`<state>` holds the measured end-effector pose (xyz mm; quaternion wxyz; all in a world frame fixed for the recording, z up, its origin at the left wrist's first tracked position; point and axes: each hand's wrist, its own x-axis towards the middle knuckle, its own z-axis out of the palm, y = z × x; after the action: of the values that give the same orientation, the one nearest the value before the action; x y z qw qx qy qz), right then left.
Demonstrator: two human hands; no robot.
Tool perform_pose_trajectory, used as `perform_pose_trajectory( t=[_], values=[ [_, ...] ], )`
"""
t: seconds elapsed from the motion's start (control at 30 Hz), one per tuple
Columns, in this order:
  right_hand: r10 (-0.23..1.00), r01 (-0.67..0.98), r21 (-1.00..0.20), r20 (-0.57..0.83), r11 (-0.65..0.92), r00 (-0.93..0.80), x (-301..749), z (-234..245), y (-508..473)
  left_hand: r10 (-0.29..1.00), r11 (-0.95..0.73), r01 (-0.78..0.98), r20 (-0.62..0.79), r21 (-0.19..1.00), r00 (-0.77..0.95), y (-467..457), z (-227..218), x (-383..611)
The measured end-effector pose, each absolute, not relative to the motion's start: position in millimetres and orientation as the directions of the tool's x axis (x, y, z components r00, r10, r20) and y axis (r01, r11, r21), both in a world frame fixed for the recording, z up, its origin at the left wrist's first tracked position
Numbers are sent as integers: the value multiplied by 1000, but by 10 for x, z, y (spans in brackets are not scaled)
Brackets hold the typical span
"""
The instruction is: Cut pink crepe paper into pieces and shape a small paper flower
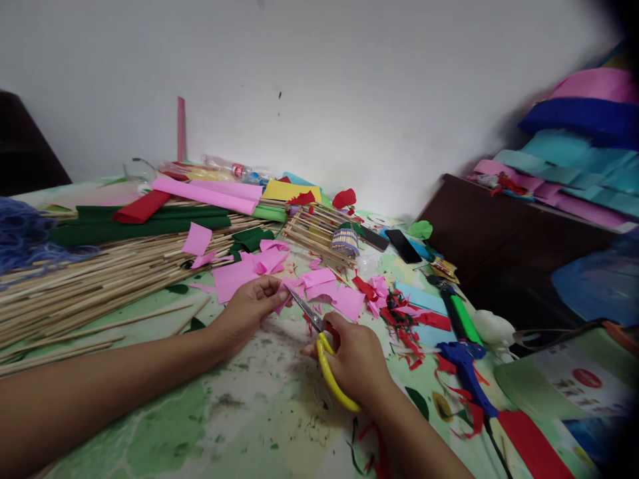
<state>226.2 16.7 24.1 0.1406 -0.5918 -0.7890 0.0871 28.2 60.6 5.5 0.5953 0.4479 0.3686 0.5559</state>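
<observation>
My left hand (257, 303) pinches a small piece of pink crepe paper (282, 297) between thumb and fingers. Yellow-handled scissors (327, 362) are gripped in my right hand (352, 356), their blades pointing up and left to the paper at my left fingertips. I cannot tell whether the blades are closed on it. Just beyond both hands lie several pink paper pieces (239, 274), some flat squares and some crumpled. Red and dark green scraps (402, 309) are heaped right of the scissors.
Long thin wooden sticks (100, 283) cover the left side, with dark green rolls (144, 225) on them. A stick frame (319, 233) stands behind the pink paper. At right are a blue glue gun (469, 376), a phone (403, 246) and a pale green container (564, 376).
</observation>
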Motion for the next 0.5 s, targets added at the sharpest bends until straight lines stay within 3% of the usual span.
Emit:
perform_pose_trajectory(
  t=[0.27,0.5],
  values=[
    [962,917,-293,130,270,-242,2268,257,170,998,41,-412,-19,910,58,611,46,288],
    [960,917,-290,139,273,-242,2266,257,163,997,29,-377,1,926,79,623,37,274]
  ],
)
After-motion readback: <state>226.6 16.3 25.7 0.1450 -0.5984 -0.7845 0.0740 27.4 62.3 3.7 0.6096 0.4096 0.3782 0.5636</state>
